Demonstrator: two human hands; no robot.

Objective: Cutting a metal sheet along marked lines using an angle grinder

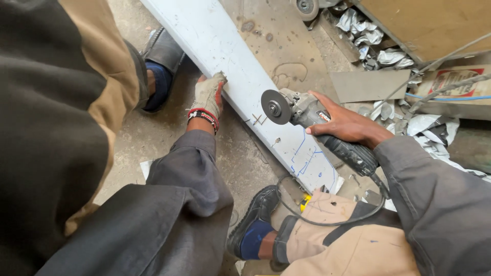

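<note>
A long pale blue-white metal beam (pixel 220 46) lies slantwise on the concrete floor, with pen marks near its near end. My left hand (pixel 208 94), in a worn grey glove with a beaded wristband, presses on the beam's left edge. My right hand (pixel 345 124) grips the body of a grey angle grinder (pixel 307 110). Its round disc (pixel 275 107) hangs just over the beam's surface, next to a small cross mark. The grinder's black cord (pixel 327 221) loops down over my right knee.
My two black shoes (pixel 255 214) (pixel 162 51) stand either side of the beam. Crumpled paper (pixel 368 36), a wooden board (pixel 434 25), a flat grey sheet (pixel 368 84), thin metal rods (pixel 440 61) and a small wheel (pixel 306 7) crowd the far right floor.
</note>
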